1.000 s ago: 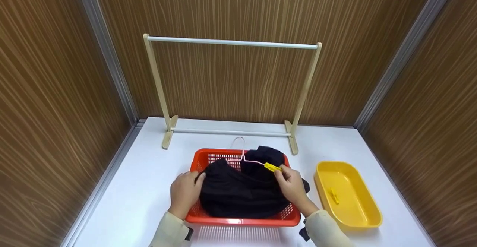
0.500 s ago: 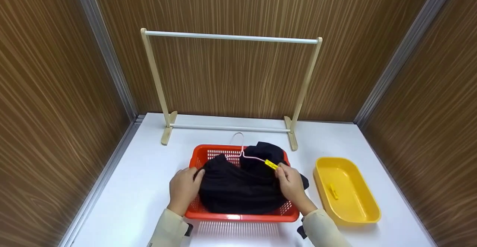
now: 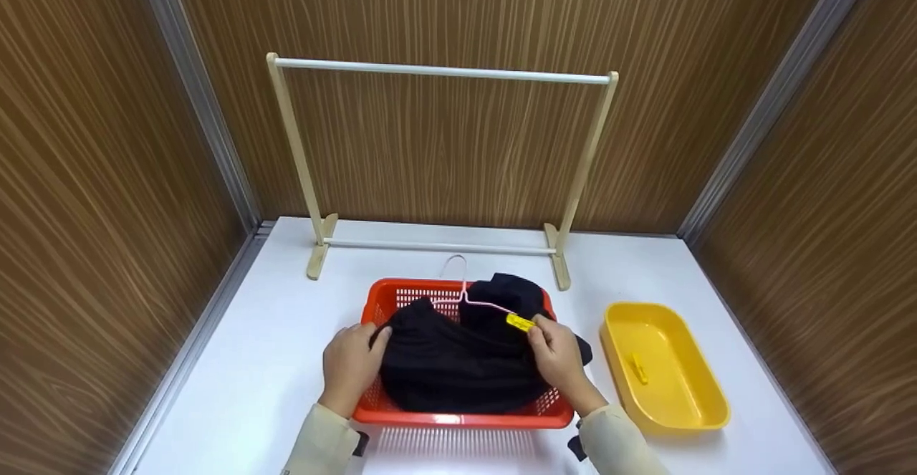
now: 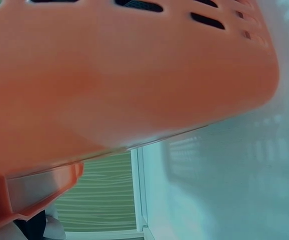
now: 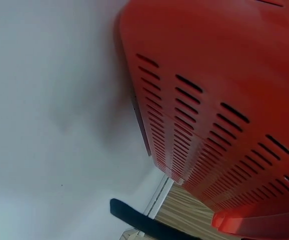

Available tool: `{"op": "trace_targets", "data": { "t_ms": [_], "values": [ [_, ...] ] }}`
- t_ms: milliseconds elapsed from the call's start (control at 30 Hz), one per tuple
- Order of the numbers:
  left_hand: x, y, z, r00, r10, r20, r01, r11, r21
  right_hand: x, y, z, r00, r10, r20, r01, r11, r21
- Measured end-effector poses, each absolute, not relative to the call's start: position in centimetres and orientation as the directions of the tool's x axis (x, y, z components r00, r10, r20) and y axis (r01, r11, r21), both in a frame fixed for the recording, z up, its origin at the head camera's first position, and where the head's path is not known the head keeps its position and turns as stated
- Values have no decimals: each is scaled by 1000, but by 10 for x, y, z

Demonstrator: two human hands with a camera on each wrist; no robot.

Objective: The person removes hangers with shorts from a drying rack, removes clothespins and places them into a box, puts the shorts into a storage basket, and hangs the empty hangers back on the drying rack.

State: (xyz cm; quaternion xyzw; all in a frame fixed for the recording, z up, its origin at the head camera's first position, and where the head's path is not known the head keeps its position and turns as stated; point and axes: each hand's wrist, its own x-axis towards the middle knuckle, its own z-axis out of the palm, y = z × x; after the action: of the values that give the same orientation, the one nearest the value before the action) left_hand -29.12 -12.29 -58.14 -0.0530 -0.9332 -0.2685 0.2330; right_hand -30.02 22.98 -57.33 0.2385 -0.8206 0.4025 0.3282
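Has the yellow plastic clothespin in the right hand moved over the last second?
Yes, slightly: measured against the white bar of the wooden-legged drying rack, the yellow plastic clothespin has shifted down the head view.

This looks to me like a small staged booth, perhaps in a lab, rather than a lived-in room. Wood-grain panels (image 3: pixel 444 2) close off the back and both sides, grey metal strips (image 3: pixel 191 66) line the corners, and a low clothes rack (image 3: pixel 295 145) stands on the plain white counter (image 3: pixel 222 346).
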Motion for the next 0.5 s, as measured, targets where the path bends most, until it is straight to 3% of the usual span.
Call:
{"op": "trace_targets", "data": {
  "t_ms": [500],
  "values": [
    [-290,-123,-581,-882,-30,469,226,848,480,-300,228,-573,-693,-135,708,-618,616,-488]
  ]
}}
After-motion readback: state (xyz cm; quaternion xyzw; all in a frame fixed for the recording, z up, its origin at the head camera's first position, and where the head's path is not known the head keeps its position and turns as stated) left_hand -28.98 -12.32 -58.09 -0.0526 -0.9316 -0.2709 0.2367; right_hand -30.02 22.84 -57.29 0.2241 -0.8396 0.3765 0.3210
